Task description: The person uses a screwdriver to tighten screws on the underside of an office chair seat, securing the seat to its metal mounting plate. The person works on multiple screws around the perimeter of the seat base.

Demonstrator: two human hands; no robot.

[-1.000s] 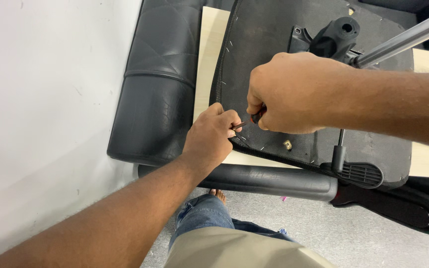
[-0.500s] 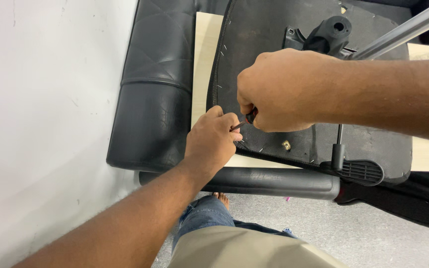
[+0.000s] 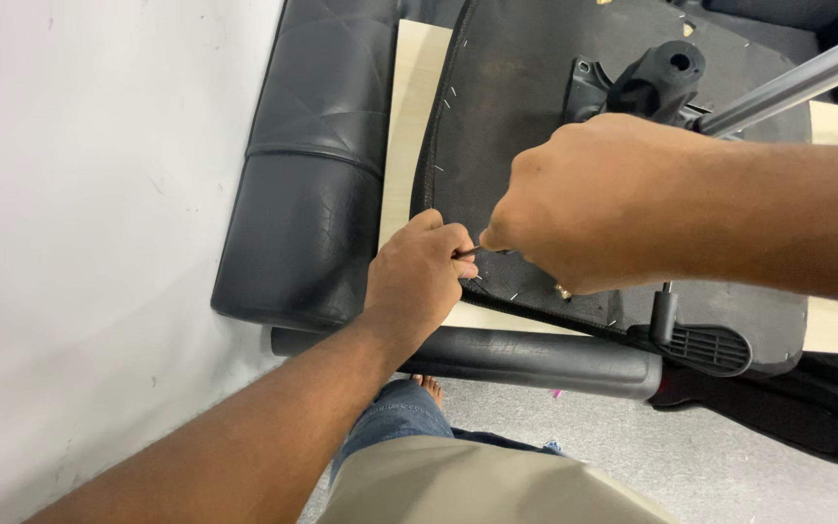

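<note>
Right grip: right hand (image 3: 598, 209) fisted tight, fingers closed round a thin dark metal tool (image 3: 472, 252), only its short tip showing at the thumb side.
Left grip: left hand (image 3: 417, 281) curled, fingertips pinched together on that same tip, just beside the right fist.
Tool's place: between the two hands, low against the stapled edge of the black fabric-covered chair seat underside (image 3: 526, 116).
Beneath: one pale wooden board (image 3: 409, 126), one black padded leather backrest (image 3: 307, 194) to the left.
Nearer: one black plastic armrest (image 3: 535, 359) lying across.
Count: two hands, one tool, several small staples along the seam.
Labels: nothing to tell.
</note>
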